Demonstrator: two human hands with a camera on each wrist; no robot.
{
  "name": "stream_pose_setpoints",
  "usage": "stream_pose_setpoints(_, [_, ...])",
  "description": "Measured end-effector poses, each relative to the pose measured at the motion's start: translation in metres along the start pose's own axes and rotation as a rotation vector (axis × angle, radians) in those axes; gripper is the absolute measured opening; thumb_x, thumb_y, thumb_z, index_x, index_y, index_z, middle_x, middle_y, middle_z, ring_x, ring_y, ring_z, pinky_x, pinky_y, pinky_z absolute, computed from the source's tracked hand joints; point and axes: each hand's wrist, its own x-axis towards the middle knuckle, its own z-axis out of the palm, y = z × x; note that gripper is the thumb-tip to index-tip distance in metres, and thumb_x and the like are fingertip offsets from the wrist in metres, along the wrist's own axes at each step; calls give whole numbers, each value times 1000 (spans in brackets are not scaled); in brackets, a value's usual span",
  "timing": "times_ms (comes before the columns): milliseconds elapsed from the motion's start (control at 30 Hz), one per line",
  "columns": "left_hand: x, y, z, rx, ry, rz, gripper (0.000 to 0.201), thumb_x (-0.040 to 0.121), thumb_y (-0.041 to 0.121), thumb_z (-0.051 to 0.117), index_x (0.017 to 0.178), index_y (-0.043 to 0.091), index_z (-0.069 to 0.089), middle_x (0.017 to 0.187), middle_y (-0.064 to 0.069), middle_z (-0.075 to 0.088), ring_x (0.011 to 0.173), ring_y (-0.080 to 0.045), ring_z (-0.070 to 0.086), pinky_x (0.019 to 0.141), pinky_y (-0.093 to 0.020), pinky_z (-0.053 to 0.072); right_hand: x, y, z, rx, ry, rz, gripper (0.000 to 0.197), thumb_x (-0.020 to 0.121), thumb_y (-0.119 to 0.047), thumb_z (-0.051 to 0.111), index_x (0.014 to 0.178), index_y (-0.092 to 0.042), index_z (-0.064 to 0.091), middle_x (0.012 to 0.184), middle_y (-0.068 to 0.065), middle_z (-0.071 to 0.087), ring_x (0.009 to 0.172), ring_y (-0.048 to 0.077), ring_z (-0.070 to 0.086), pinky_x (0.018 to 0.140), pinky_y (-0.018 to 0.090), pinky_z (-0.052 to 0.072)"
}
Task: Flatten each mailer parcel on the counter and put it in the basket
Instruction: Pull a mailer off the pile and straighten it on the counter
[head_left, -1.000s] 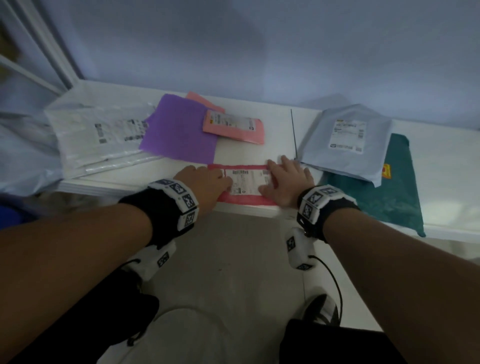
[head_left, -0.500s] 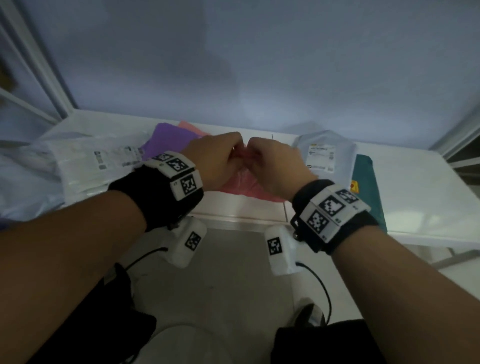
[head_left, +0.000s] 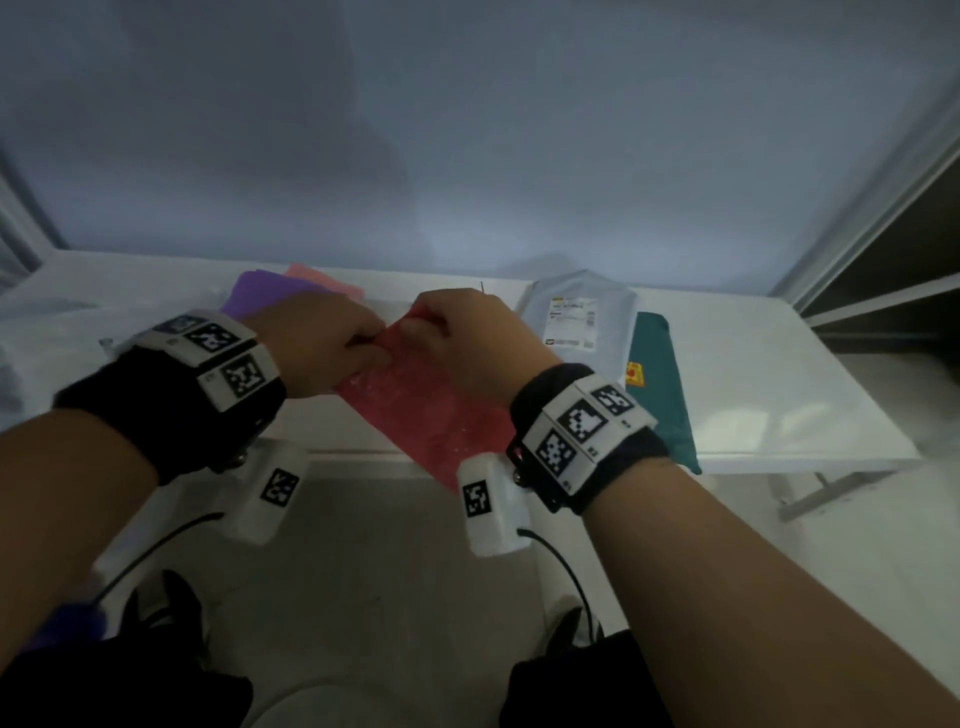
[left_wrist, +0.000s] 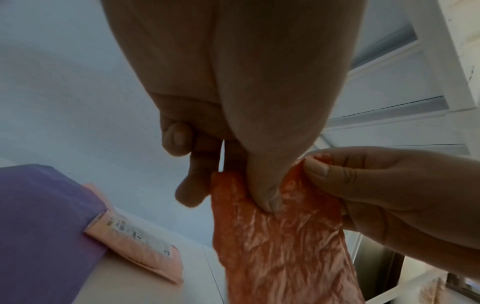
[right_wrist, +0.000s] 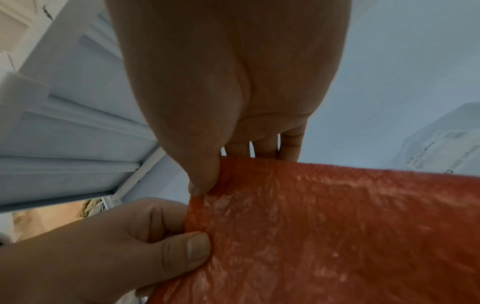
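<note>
Table (head_left: 779, 395): a white table runs across in front of you, set against a pale wall, with several mailers lying on it.
Grey mailer (head_left: 576, 306): lies flat on the table to the right of your hands, a white printed label facing up.
Green mailer (head_left: 662, 374): lies just right of the grey mailer, partly tucked under it, its near end reaching over the table's front edge; a small yellow sticker shows on its left side.
Purple mailer (left_wrist: 39, 216): lies flat on the table to your left, partly hidden behind your left wrist in the head view.
Pink mailer (left_wrist: 140, 244): a paler padded one with a white label, resting beside the purple mailer with one end under it.
Red mailer (head_left: 431, 410): you hold it lifted off the table, hanging down from its top edge past the table's front edge; its surface is crinkled.
Left hand (head_left: 322, 343): your thumb and curled fingers pinch the top edge of the red mailer.
Right hand (head_left: 467, 338): it pinches the same top edge, thumb in front, close against your left hand.
</note>
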Motion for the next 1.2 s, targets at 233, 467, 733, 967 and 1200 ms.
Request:
stream_pose_setpoints(233, [3, -16, 5, -191, 51, -10, 20, 95, 27, 55, 75, 22, 56, 73, 7, 57, 71, -17, 55, 70, -31, 38, 7, 13, -1, -54, 166, 20, 17, 97, -26, 51, 100, -21, 68, 99, 1, 70, 93, 23, 63, 85, 41, 51])
stream_pose_setpoints(467, [2, -23, 6, -93, 26, 30, 13, 95, 29, 55, 87, 22, 64, 84, 3, 63, 78, -17, 55, 73, -29, 42, 10, 10, 9, 11, 102, -3, 10, 94, -27, 57, 102, -24, 62, 91, -5, 67, 84, 18, 64, 80, 41, 54])
stream_pose_setpoints(733, [5, -33, -5, -154, 79, 38, 15, 94, 29, 58, 81, 24, 65, 78, 7, 63, 71, -8, 56, 65, -19, 36, 20, 6, 15, -67, 235, -35, 11, 93, -23, 55, 85, -21, 63, 85, -1, 68, 82, 23, 62, 77, 41, 52])
stream_pose_setpoints(967, [7, -38, -2, -196, 57, -6, 26, 92, 22, 62, 69, 32, 55, 63, 17, 58, 59, 7, 50, 58, -8, 35, 18, 13, 11, -78, 117, -2, 16, 96, -15, 50, 97, -16, 66, 98, 4, 68, 91, 23, 62, 79, 36, 50])
stream_pose_setpoints(1200, [1, -45, -17, -259, 41, -41, 20, 91, 29, 61, 72, 32, 63, 58, 16, 63, 61, -4, 60, 54, -11, 35, 25, 7, 13, -43, 243, -64, 10, 93, -18, 54, 86, -20, 61, 86, 3, 67, 81, 24, 62, 74, 40, 52])
